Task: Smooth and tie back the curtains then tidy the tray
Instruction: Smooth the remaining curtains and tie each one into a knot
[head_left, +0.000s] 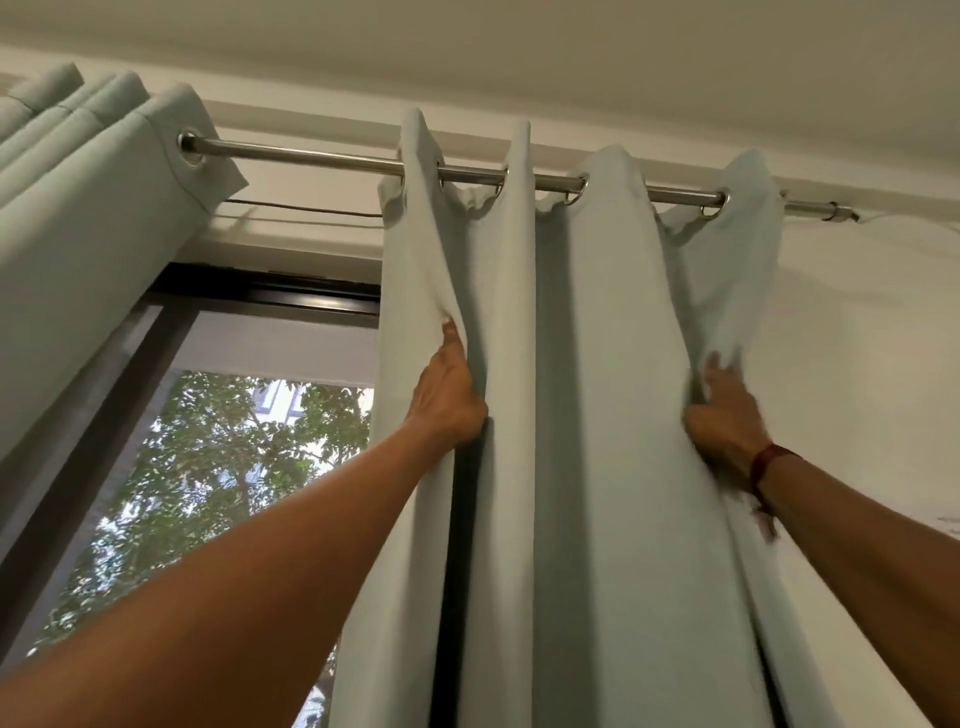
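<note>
1. Head view: the pale curtain (597, 364) hung by its rings toward the right end of the rod (311, 156), with a second curtain (78, 249) bunched at the rod's left end.
2. The left hand (449, 395) pinched a fold near the pale curtain's left edge.
3. The right hand (722, 418) clutched bunched cloth at its right edge.
</note>
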